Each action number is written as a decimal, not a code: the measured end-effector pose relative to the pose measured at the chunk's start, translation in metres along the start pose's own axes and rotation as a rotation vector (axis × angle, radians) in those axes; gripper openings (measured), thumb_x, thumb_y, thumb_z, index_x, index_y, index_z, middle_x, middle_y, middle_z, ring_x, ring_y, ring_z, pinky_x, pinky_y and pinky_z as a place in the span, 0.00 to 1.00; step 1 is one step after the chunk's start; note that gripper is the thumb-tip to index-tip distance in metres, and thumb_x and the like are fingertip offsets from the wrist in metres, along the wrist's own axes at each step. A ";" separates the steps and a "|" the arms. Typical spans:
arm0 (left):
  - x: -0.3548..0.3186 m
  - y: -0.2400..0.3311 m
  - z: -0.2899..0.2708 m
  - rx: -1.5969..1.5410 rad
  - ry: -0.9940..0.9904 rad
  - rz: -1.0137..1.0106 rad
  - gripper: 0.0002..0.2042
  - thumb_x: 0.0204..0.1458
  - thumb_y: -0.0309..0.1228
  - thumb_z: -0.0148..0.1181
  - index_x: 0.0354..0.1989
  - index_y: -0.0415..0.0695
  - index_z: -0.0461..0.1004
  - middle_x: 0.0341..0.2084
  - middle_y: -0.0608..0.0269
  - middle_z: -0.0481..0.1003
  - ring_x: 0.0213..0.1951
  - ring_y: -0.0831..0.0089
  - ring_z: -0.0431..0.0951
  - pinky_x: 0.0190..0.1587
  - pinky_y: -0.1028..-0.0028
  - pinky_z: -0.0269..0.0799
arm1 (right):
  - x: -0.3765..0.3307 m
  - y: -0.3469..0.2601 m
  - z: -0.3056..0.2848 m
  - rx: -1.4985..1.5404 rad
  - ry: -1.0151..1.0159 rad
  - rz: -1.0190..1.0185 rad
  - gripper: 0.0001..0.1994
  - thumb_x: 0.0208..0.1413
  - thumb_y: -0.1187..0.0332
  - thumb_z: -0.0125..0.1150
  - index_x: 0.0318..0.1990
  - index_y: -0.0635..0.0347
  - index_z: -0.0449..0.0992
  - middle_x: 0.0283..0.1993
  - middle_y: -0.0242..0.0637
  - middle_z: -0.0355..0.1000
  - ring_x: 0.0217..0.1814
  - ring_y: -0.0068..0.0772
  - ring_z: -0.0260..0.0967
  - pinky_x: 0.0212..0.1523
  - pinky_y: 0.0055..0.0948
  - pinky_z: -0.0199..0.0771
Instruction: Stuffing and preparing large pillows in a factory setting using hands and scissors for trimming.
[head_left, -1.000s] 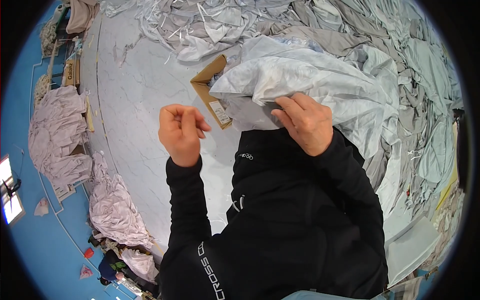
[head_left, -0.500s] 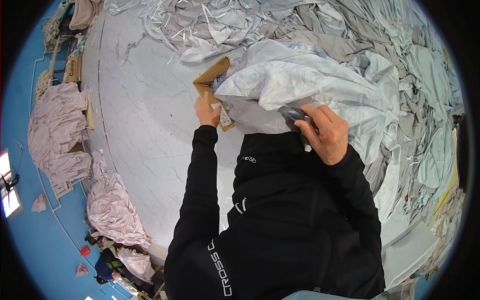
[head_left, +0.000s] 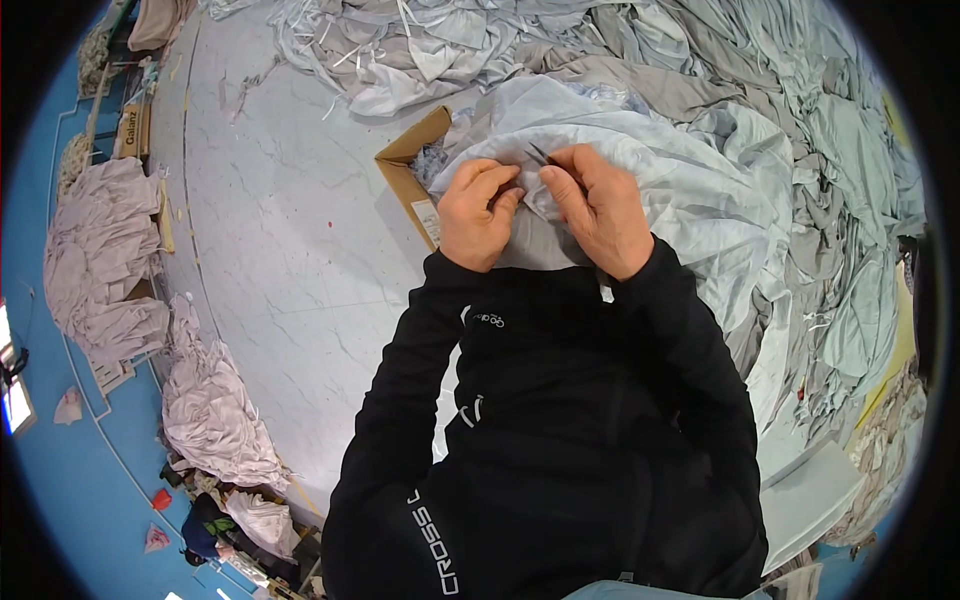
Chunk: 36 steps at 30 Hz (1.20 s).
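Pale grey-white cloth [head_left: 690,185] lies heaped in front of me. My left hand [head_left: 478,215] is closed in a pinch on the cloth's near edge. Close beside it on the right, my right hand [head_left: 605,212] grips small thread snips [head_left: 538,153], whose dark pointed blades stick out past the fingers toward the far left. Most of the snips is hidden by the hand. Just left of my left hand stands an open cardboard box [head_left: 398,178] with a white label and bluish scraps inside, partly covered by the cloth.
Piles of grey cloth [head_left: 400,60] spread across the far side, and greenish cloth [head_left: 850,200] down the right. A marbled pale surface [head_left: 290,200] stretches to the left. Beyond it hang pinkish cloths [head_left: 100,260]; another person [head_left: 205,530] is at the lower left.
My left hand has left the box's side and come right onto the cloth. My right hand has moved up and left, bringing the snips' blades into sight beside it.
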<state>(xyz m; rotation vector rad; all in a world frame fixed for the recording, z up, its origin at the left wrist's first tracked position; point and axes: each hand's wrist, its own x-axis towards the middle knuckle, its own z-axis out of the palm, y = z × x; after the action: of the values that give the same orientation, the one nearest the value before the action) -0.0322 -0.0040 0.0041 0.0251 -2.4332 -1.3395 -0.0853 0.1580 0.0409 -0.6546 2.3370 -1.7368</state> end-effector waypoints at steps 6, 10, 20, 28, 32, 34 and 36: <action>0.003 -0.009 0.004 -0.008 -0.033 0.038 0.06 0.42 0.17 0.59 0.30 0.38 0.74 0.28 0.57 0.73 0.28 0.64 0.74 0.31 0.73 0.69 | -0.005 0.002 -0.005 -0.076 0.029 -0.024 0.08 0.57 0.70 0.57 0.38 0.67 0.71 0.20 0.36 0.68 0.19 0.25 0.65 0.23 0.23 0.64; 0.000 -0.007 -0.002 -0.088 -0.032 -0.014 0.03 0.45 0.17 0.55 0.27 0.38 0.69 0.25 0.59 0.71 0.26 0.70 0.72 0.29 0.76 0.67 | -0.007 0.002 -0.008 -0.108 0.020 -0.029 0.08 0.56 0.70 0.58 0.38 0.66 0.71 0.24 0.39 0.69 0.23 0.29 0.67 0.25 0.24 0.65; -0.019 0.002 -0.027 -0.697 -0.021 -0.289 0.03 0.53 0.18 0.49 0.30 0.38 0.67 0.30 0.60 0.70 0.30 0.77 0.70 0.33 0.80 0.64 | -0.014 -0.005 -0.015 -0.290 -0.035 -0.131 0.11 0.49 0.70 0.64 0.39 0.64 0.73 0.29 0.40 0.69 0.26 0.37 0.68 0.27 0.28 0.67; -0.024 -0.037 -0.073 -0.761 0.241 -0.398 0.02 0.58 0.22 0.48 0.32 0.38 0.66 0.27 0.59 0.71 0.27 0.75 0.69 0.31 0.79 0.64 | -0.018 -0.006 -0.013 -0.314 -0.024 -0.126 0.11 0.49 0.70 0.65 0.39 0.63 0.73 0.29 0.40 0.69 0.25 0.36 0.68 0.27 0.27 0.67; -0.039 -0.066 -0.087 -0.744 0.336 -0.519 0.03 0.58 0.24 0.50 0.32 0.40 0.66 0.26 0.60 0.70 0.26 0.74 0.69 0.27 0.79 0.64 | -0.019 -0.004 -0.012 -0.305 -0.020 -0.098 0.11 0.49 0.70 0.65 0.39 0.63 0.73 0.29 0.40 0.70 0.25 0.37 0.68 0.27 0.27 0.67; -0.045 -0.072 -0.089 -0.754 0.352 -0.554 0.03 0.58 0.24 0.51 0.32 0.40 0.66 0.26 0.61 0.70 0.25 0.73 0.70 0.26 0.79 0.64 | -0.019 -0.004 -0.011 -0.309 -0.026 -0.117 0.11 0.49 0.70 0.64 0.39 0.64 0.73 0.29 0.40 0.70 0.25 0.36 0.68 0.27 0.27 0.67; -0.044 -0.065 -0.083 -0.809 0.299 -0.536 0.03 0.58 0.25 0.52 0.32 0.40 0.66 0.24 0.61 0.70 0.24 0.74 0.70 0.23 0.80 0.64 | -0.017 -0.006 -0.010 -0.319 -0.031 -0.146 0.11 0.49 0.70 0.64 0.39 0.64 0.73 0.29 0.40 0.70 0.25 0.36 0.68 0.27 0.27 0.67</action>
<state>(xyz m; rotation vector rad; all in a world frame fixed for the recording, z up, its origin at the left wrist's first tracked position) 0.0253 -0.0990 -0.0225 0.6461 -1.5427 -2.2619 -0.0727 0.1728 0.0473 -0.9142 2.6299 -1.4011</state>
